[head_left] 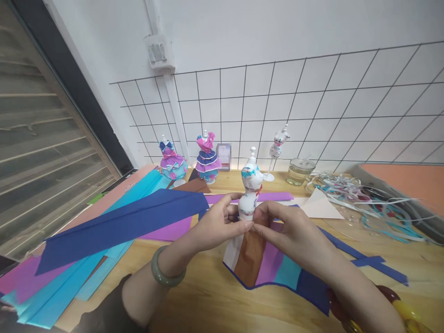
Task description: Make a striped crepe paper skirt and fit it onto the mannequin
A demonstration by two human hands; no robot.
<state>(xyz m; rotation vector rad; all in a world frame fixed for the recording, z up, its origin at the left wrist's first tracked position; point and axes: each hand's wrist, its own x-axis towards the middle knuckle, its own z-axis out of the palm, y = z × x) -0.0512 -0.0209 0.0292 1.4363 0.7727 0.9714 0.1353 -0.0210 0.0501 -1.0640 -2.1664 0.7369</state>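
A small white dress form (248, 201) with blue and red marks stands upright between my hands. My left hand (224, 219) is closed around its lower part, thumb across the base. With thumb and fingers pinched together, my right hand (280, 224) grips the top edge of a striped paper strip (268, 263) against the form's waist. White, brown, purple, turquoise and navy panels make up the strip, which fans out below both hands and has a navy lower border. My right hand and forearm cover part of it.
Folded navy crepe paper (128, 222) lies over turquoise sheets (52, 296) at left. Behind stand two dressed miniature forms (173, 162), a bare form (277, 145) and a glass jar (300, 171). Tangled ribbons (347, 187) and navy strips (371, 260) lie at right.
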